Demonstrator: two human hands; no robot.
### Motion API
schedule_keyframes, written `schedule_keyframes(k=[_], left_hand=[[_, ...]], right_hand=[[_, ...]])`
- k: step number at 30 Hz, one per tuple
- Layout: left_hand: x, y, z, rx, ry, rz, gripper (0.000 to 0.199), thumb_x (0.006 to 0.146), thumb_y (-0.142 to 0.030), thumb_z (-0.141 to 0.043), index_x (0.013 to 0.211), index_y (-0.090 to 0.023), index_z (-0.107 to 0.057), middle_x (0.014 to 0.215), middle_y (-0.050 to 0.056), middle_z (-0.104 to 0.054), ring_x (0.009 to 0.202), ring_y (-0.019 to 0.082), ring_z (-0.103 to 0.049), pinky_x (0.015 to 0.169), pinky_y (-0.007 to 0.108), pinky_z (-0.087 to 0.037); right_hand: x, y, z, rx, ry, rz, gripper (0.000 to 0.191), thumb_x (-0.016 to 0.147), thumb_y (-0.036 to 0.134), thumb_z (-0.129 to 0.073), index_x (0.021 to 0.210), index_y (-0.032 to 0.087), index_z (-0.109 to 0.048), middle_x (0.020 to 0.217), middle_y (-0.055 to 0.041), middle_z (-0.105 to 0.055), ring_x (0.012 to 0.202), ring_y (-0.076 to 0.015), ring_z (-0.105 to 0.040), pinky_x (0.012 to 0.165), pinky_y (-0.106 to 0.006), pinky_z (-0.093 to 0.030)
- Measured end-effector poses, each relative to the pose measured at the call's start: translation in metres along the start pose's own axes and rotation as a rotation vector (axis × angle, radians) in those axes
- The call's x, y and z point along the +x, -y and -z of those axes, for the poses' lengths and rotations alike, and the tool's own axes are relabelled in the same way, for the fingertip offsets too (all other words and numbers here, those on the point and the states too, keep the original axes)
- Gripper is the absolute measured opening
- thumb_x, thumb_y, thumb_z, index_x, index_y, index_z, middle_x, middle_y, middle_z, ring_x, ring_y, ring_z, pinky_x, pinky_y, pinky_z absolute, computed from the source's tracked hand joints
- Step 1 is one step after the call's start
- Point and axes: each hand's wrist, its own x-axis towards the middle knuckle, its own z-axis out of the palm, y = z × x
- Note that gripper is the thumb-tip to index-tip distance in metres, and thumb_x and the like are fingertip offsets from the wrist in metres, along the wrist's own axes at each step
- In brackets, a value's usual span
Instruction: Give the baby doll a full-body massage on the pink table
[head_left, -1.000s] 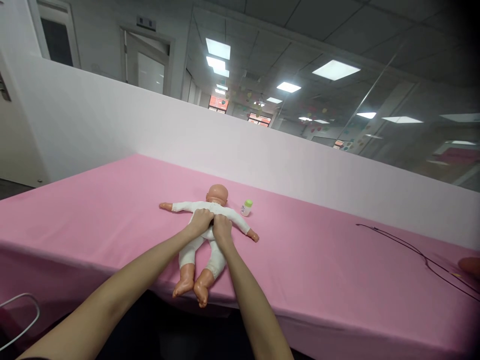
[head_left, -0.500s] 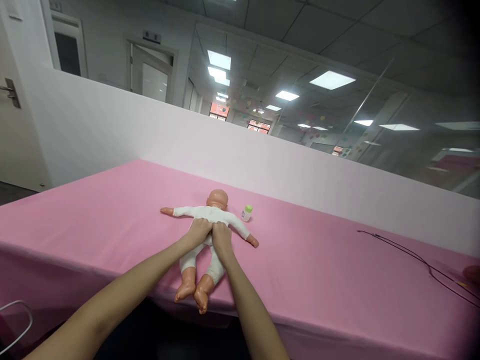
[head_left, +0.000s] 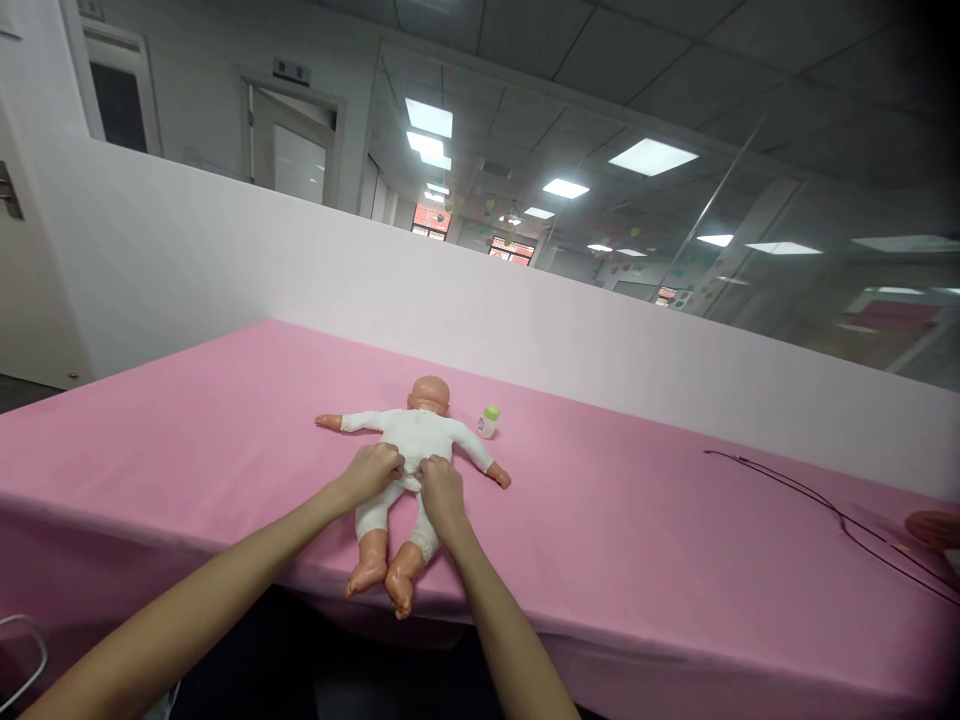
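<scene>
A baby doll (head_left: 411, 440) lies on its back on a pink-covered table (head_left: 187, 440), dressed in a white long-sleeved bodysuit with bare plastic feet and hands. Its feet reach the table's front edge. My left hand (head_left: 369, 474) grips the bodysuit at the doll's waist. My right hand (head_left: 442, 491) pinches the same garment beside it, near the doll's lower belly. A small baby bottle (head_left: 488, 422) with a green cap stands just past the doll's right shoulder, out of reach of neither hand's fingers' contact.
A thin black cord (head_left: 832, 510) lies on the cloth at the right, and a rounded peach-coloured object (head_left: 933, 529) sits at the right edge of the view. A wire loop (head_left: 19, 650) shows at lower left. A white partition (head_left: 450, 300) runs behind the table.
Both hands have slid down the bodysuit from the doll's chest toward its waist. The view has shifted slightly as my head moved. The doll and bottle stay in place.
</scene>
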Motion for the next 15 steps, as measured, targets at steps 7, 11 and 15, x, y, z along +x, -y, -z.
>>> schedule_keyframes(k=[7,11,15], left_hand=[[0.021,-0.004,0.015,0.203,0.219,0.008,0.041,0.087,-0.06,-0.065,0.073,-0.022,-0.075,0.07,0.012,-0.067,0.084,0.037,-0.069,0.089,0.052,-0.054],[0.061,-0.011,0.031,0.192,0.022,-0.026,0.043,0.101,-0.051,-0.047,0.103,-0.018,-0.074,0.097,0.01,-0.074,0.094,0.03,-0.068,0.091,0.043,-0.051],[0.102,-0.018,0.006,0.144,-0.204,0.083,0.06,0.101,-0.049,-0.053,0.15,-0.016,-0.046,0.14,0.018,-0.06,0.128,0.034,-0.056,0.098,0.041,-0.047]], right_hand=[[0.004,-0.018,-0.004,0.199,-0.032,-0.021,0.02,0.096,0.017,-0.054,0.091,0.018,-0.074,0.107,-0.0117,-0.074,0.104,-0.0245,-0.066,0.092,-0.032,-0.048],[0.001,-0.059,0.003,0.708,-0.194,-0.275,0.035,0.096,0.045,-0.056,0.098,0.015,-0.072,0.104,-0.0132,-0.075,0.1,-0.0274,-0.069,0.09,-0.037,-0.052],[0.005,-0.072,0.0,0.858,-0.019,-0.2,0.05,0.094,0.062,-0.057,0.098,0.015,-0.072,0.099,-0.0127,-0.075,0.097,-0.0292,-0.07,0.089,-0.04,-0.054]])
